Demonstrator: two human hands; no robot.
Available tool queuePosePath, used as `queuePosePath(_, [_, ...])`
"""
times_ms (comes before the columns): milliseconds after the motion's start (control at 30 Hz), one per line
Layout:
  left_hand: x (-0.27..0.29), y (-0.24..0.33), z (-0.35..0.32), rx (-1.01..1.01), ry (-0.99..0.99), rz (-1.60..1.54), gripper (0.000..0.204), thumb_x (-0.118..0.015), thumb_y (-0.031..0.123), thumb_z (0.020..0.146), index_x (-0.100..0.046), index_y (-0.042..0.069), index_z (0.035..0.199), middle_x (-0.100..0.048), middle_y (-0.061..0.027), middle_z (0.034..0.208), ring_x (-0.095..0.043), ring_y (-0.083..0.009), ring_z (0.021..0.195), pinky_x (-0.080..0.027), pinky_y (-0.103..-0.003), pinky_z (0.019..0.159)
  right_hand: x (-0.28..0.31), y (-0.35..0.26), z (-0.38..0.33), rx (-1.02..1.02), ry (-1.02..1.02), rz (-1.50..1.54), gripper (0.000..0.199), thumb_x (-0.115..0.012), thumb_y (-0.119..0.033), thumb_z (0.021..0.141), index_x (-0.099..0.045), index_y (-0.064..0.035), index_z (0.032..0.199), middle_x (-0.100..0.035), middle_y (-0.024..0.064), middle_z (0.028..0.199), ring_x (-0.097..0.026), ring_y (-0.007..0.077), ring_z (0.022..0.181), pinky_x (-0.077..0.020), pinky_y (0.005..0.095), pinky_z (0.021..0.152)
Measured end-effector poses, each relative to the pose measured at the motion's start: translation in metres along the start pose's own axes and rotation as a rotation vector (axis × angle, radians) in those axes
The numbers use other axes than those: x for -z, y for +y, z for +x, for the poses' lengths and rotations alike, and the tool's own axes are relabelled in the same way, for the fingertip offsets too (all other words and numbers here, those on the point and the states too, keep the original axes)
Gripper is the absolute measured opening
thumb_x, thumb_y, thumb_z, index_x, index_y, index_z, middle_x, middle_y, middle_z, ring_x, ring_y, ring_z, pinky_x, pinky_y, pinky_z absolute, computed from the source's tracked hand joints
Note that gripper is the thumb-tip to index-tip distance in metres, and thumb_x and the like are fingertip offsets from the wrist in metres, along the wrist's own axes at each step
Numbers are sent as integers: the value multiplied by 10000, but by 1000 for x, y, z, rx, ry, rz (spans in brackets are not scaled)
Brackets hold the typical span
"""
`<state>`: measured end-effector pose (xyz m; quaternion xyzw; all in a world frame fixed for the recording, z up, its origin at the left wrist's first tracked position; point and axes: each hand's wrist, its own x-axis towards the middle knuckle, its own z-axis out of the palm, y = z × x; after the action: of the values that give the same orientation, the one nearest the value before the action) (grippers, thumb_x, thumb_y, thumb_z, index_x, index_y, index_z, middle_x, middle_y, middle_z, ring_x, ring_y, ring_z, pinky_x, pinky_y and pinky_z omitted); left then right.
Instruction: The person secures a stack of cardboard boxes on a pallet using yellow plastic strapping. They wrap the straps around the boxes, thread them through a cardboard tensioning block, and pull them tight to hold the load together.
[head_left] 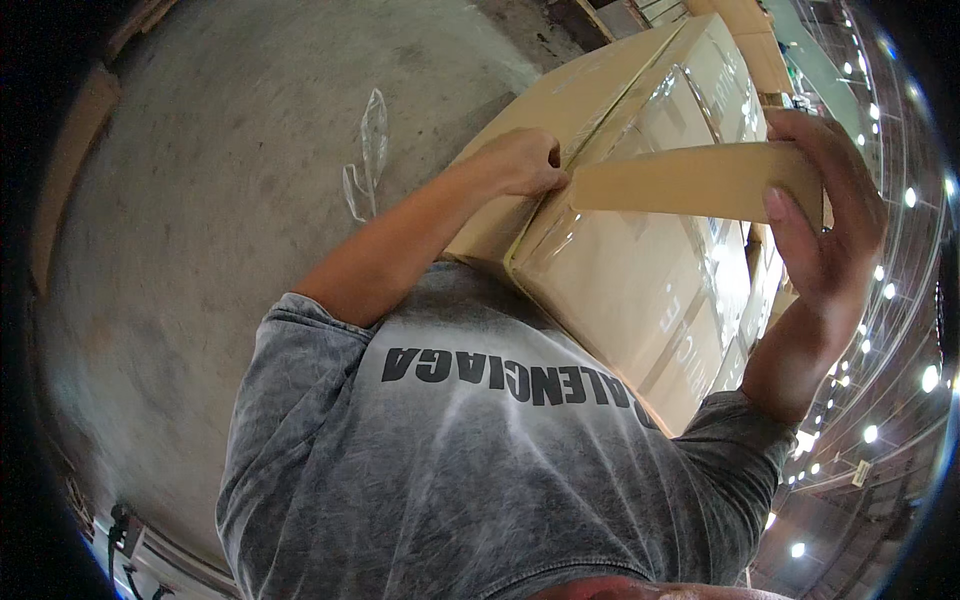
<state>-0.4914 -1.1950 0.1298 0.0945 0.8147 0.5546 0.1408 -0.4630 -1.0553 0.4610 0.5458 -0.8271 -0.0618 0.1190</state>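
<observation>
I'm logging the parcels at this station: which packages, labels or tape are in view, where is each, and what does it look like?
Cardboard box: in front of the person's chest, large, rectangular, tan, glossy with clear tape.
Tape strip: brown band stretched across the box top, between left hand and right hand.
More cardboard boxes: behind it, top right, tan.
Clear plastic scrap: on the concrete floor, left of the box.

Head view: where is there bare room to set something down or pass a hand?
The concrete floor left of the cardboard box is bare apart from a clear plastic scrap. The box top is crowded: left hand presses the tape strip at its edge, right hand holds the strip's other end.
</observation>
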Motion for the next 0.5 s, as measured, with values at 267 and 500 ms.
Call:
queuePosePath(267, [17,-4,7,-149,-14,142,344,-715,315,821,-751,1,955,-728,-225,912,-707,-363,870,-534,-469,757,-6,-11,34,143,-52,-4,386,-698,-161,872,-675,2,1221,-680,176,1051,-683,287,927,-535,380,847])
queuePosePath(500, [18,-16,12,-213,-68,110,316,-689,281,850,-732,-18,944,-717,-227,880,-691,-346,810,-524,-462,730,-33,-13,50,28,-162,43,296,-635,-118,907,-635,-12,1184,-671,197,1086,-676,359,973,-519,394,874])
